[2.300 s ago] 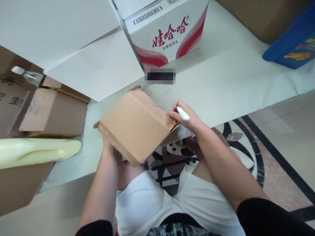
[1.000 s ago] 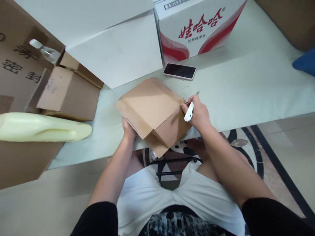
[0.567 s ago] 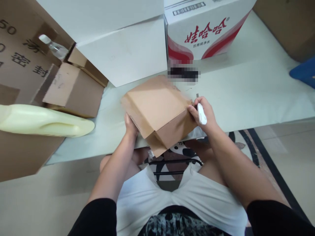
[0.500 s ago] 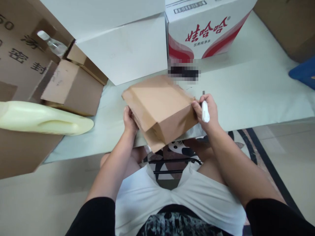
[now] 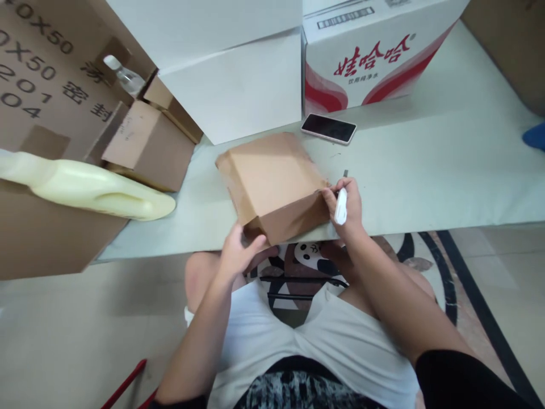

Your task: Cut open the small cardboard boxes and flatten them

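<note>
- Cardboard box (image 5: 272, 173) is sitting at the near edge of the table (image 5: 447, 165), in front of the person; its broad plain panel is facing up, and its sides are running at a slant to the table edge.
- At the box's near left corner, a dark gap is showing between the panels.
- The left hand (image 5: 239, 250) is reaching that corner, its thumb and fingers standing apart around it; blur is hiding whether they are pinching the cardboard, so I cannot tell.
- The right hand (image 5: 347, 207) is gripping a white cutter (image 5: 341, 207) against its palm, the short metal blade (image 5: 346, 173) pointing away from the person, while the thumb side is meeting the box's right corner.
- Just beyond the box, a phone (image 5: 328, 128) is lying flat, dark screen up.
- Behind these, a plain white carton (image 5: 238, 85) and a white carton with red lettering (image 5: 361, 79) are standing side by side.
- To the left, a smaller brown box (image 5: 151, 142) is standing near a clear bottle (image 5: 130, 81) with a white cap, and a pale yellow container (image 5: 102, 184) is lying on its side.
- At the far right, part of a blue object (image 5: 535, 136) is showing.
</note>
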A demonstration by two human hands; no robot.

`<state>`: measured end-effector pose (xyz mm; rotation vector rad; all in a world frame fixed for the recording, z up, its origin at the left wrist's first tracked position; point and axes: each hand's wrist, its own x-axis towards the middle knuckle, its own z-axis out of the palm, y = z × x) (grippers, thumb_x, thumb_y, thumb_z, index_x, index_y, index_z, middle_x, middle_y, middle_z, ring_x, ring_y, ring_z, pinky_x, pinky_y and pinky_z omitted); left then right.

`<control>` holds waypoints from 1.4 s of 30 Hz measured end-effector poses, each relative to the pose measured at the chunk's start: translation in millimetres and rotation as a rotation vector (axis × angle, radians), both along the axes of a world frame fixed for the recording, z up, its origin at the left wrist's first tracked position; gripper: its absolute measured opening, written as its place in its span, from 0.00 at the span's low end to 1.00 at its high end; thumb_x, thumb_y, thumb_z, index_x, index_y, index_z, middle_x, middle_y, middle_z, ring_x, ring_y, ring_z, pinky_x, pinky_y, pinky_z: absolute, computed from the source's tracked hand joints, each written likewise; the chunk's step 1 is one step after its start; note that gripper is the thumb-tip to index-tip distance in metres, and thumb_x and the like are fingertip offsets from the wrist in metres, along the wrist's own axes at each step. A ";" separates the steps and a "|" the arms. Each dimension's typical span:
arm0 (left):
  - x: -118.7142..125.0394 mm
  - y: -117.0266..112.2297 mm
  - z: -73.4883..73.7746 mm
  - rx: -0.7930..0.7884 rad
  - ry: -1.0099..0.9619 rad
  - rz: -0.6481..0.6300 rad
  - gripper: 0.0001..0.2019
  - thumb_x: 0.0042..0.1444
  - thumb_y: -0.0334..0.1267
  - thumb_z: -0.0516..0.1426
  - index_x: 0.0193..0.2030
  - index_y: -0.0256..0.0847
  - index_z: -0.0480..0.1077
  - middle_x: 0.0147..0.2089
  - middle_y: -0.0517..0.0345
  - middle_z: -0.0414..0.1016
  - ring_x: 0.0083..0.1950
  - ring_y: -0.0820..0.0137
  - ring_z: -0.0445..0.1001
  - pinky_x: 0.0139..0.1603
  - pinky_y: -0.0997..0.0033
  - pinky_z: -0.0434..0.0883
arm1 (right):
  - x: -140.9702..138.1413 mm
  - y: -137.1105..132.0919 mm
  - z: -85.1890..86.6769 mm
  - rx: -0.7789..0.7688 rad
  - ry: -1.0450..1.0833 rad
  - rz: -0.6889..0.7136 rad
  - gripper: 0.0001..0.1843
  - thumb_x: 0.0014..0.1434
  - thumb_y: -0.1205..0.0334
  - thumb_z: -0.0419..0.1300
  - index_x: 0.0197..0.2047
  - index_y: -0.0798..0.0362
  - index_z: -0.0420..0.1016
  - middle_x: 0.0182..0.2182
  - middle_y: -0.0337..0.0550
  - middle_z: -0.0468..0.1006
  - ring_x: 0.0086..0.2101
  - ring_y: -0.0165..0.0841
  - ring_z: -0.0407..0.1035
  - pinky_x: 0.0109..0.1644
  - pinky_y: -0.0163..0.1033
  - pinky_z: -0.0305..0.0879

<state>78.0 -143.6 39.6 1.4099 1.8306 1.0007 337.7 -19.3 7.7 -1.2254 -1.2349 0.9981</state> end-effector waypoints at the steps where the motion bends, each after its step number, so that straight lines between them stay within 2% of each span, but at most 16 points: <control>1: 3.0 1.1 -4.9 -0.048 -0.065 -0.032 0.38 0.52 0.64 0.66 0.60 0.38 0.71 0.62 0.38 0.77 0.65 0.45 0.75 0.68 0.42 0.71 | -1.4 -1.6 1.6 -0.029 -0.004 0.049 0.27 0.55 0.37 0.66 0.40 0.45 0.56 0.31 0.33 0.66 0.33 0.33 0.64 0.42 0.44 0.63; 3: 6.5 5.7 -15.5 -0.037 -0.179 0.001 0.34 0.49 0.61 0.69 0.54 0.39 0.73 0.57 0.39 0.80 0.61 0.48 0.78 0.66 0.45 0.73 | -0.6 -3.2 5.1 -0.095 0.010 0.149 0.28 0.53 0.39 0.67 0.40 0.45 0.56 0.32 0.33 0.65 0.33 0.32 0.64 0.43 0.44 0.62; 6: 4.4 12.3 -28.3 0.073 -0.336 0.105 0.27 0.44 0.57 0.73 0.41 0.41 0.74 0.43 0.46 0.82 0.51 0.55 0.82 0.59 0.54 0.77 | 7.2 -1.5 10.5 -0.170 0.071 0.302 0.32 0.48 0.42 0.71 0.42 0.44 0.53 0.37 0.34 0.67 0.36 0.32 0.65 0.45 0.43 0.62; 9: -3.8 14.6 -34.2 0.098 -0.444 0.112 0.24 0.39 0.51 0.76 0.34 0.42 0.73 0.35 0.53 0.80 0.42 0.61 0.81 0.47 0.63 0.79 | 17.2 1.9 15.5 -0.205 -0.014 0.451 0.33 0.47 0.45 0.72 0.42 0.44 0.52 0.33 0.31 0.62 0.33 0.32 0.60 0.41 0.41 0.59; 12: -11.7 13.6 -35.5 0.121 -0.548 0.178 0.27 0.34 0.47 0.78 0.37 0.43 0.73 0.35 0.57 0.80 0.40 0.66 0.81 0.45 0.68 0.79 | 22.8 2.3 20.8 -0.183 -0.074 0.552 0.31 0.49 0.45 0.70 0.42 0.44 0.53 0.29 0.29 0.56 0.31 0.31 0.54 0.37 0.38 0.54; 16: -18.8 11.1 -34.6 0.141 -0.653 0.332 0.31 0.31 0.50 0.79 0.42 0.45 0.74 0.41 0.56 0.83 0.41 0.67 0.82 0.44 0.70 0.79 | 20.3 -2.0 26.4 -0.228 0.011 0.628 0.28 0.52 0.44 0.69 0.42 0.44 0.55 0.29 0.29 0.56 0.29 0.30 0.53 0.34 0.36 0.54; 19: -22.7 9.8 -34.0 0.118 -0.679 0.343 0.31 0.32 0.52 0.79 0.41 0.44 0.74 0.39 0.57 0.83 0.37 0.69 0.80 0.40 0.72 0.78 | 15.3 -5.3 26.8 -0.286 0.147 0.651 0.26 0.52 0.45 0.69 0.41 0.44 0.57 0.30 0.32 0.63 0.31 0.32 0.60 0.34 0.36 0.59; 23: -23.7 9.8 -35.0 0.112 -0.656 0.320 0.33 0.30 0.55 0.79 0.39 0.42 0.73 0.36 0.58 0.82 0.34 0.70 0.79 0.37 0.73 0.77 | 11.9 -6.1 24.1 -0.351 0.316 0.707 0.23 0.50 0.48 0.70 0.41 0.46 0.64 0.40 0.40 0.75 0.42 0.38 0.72 0.42 0.41 0.69; 25: -22.5 10.6 -35.3 0.114 -0.652 0.333 0.33 0.29 0.56 0.79 0.38 0.42 0.73 0.36 0.58 0.81 0.34 0.71 0.79 0.36 0.73 0.77 | 11.9 -4.9 23.2 -0.322 0.295 0.703 0.23 0.51 0.47 0.70 0.44 0.46 0.67 0.44 0.42 0.78 0.46 0.41 0.74 0.48 0.45 0.71; 27: -21.3 11.8 -34.7 0.110 -0.635 0.348 0.33 0.30 0.56 0.79 0.38 0.42 0.73 0.35 0.58 0.81 0.33 0.71 0.78 0.36 0.74 0.76 | 11.8 -2.7 22.3 -0.243 0.140 0.625 0.23 0.51 0.45 0.69 0.43 0.47 0.68 0.42 0.42 0.78 0.45 0.42 0.73 0.49 0.47 0.70; 31: -19.5 13.9 -32.0 0.035 -0.528 0.319 0.32 0.33 0.59 0.76 0.36 0.42 0.70 0.31 0.60 0.79 0.30 0.73 0.76 0.33 0.75 0.73 | 8.3 1.8 17.6 -0.202 -0.239 0.339 0.19 0.51 0.47 0.66 0.38 0.47 0.64 0.37 0.43 0.77 0.39 0.42 0.72 0.46 0.48 0.68; 34: -16.7 13.4 -29.3 -0.051 -0.451 0.282 0.27 0.38 0.54 0.75 0.37 0.42 0.70 0.26 0.61 0.77 0.25 0.71 0.73 0.27 0.75 0.69 | 6.3 2.6 12.5 -0.258 -0.355 0.220 0.16 0.55 0.51 0.63 0.43 0.47 0.66 0.39 0.48 0.80 0.40 0.45 0.74 0.46 0.49 0.68; 37: -12.9 11.9 -24.1 -0.167 -0.084 0.278 0.20 0.48 0.51 0.70 0.41 0.44 0.72 0.23 0.62 0.73 0.24 0.67 0.72 0.28 0.71 0.68 | 8.6 2.7 8.4 -0.201 -0.500 0.148 0.18 0.59 0.55 0.61 0.52 0.48 0.68 0.42 0.52 0.81 0.41 0.48 0.75 0.46 0.51 0.68; 38: -12.0 11.7 -21.9 -0.164 0.088 0.289 0.19 0.49 0.50 0.69 0.44 0.44 0.73 0.25 0.61 0.74 0.28 0.64 0.74 0.33 0.67 0.72 | 9.9 3.1 7.4 -0.161 -0.553 0.139 0.19 0.60 0.56 0.61 0.54 0.48 0.68 0.42 0.53 0.81 0.42 0.49 0.75 0.47 0.52 0.68; 40: -10.6 12.5 -17.6 -0.053 0.376 0.296 0.24 0.51 0.48 0.68 0.54 0.45 0.73 0.37 0.54 0.79 0.42 0.56 0.80 0.49 0.56 0.76 | 12.1 4.2 6.3 -0.090 -0.645 0.164 0.19 0.61 0.58 0.61 0.55 0.49 0.70 0.43 0.55 0.80 0.45 0.51 0.74 0.49 0.53 0.68; 42: -9.0 14.1 -14.3 0.108 0.528 0.215 0.30 0.53 0.47 0.67 0.62 0.43 0.71 0.55 0.43 0.78 0.61 0.49 0.75 0.67 0.46 0.70 | 12.6 5.4 6.2 -0.065 -0.716 0.234 0.17 0.61 0.61 0.62 0.54 0.50 0.71 0.43 0.57 0.80 0.47 0.52 0.74 0.52 0.55 0.68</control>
